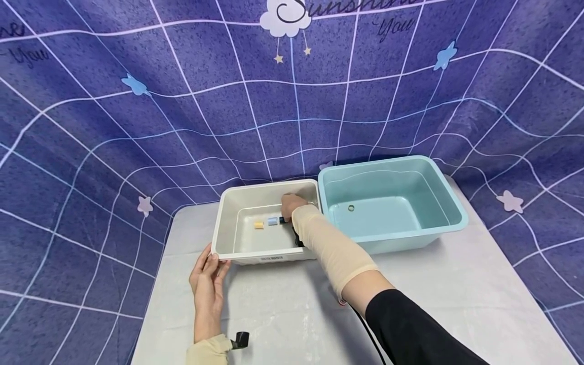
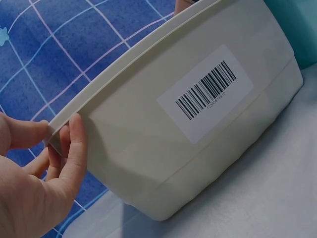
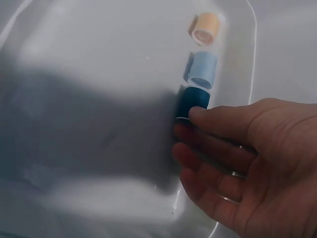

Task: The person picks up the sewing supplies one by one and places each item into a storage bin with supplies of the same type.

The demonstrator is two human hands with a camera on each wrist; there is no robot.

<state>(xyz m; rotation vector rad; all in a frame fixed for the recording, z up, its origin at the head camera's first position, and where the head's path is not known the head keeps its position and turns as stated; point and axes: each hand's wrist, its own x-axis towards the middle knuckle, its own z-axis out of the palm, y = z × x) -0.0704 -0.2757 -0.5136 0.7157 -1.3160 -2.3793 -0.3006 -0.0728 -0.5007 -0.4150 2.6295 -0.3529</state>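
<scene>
Inside the off-white bin (image 1: 274,258), my right hand (image 1: 293,204) pinches a dark blue spool, seemingly of thread (image 3: 193,100), between thumb and forefinger. The spool lies on the bin floor, in line with a light blue spool (image 3: 202,69) and a pale orange spool (image 3: 206,29). At the bin's near left corner, my left hand (image 1: 208,284) holds the rim, thumb on top and fingers underneath. The left wrist view shows that grip beside the bin's outer wall (image 2: 129,134), which bears a barcode label (image 2: 205,94).
A teal bin (image 1: 392,235) stands against the right side of the off-white one. A small greenish ring (image 1: 351,208) lies on its floor. Both bins rest on a table with a whitish cover (image 1: 283,314). Behind hangs a blue gridded curtain (image 1: 255,116).
</scene>
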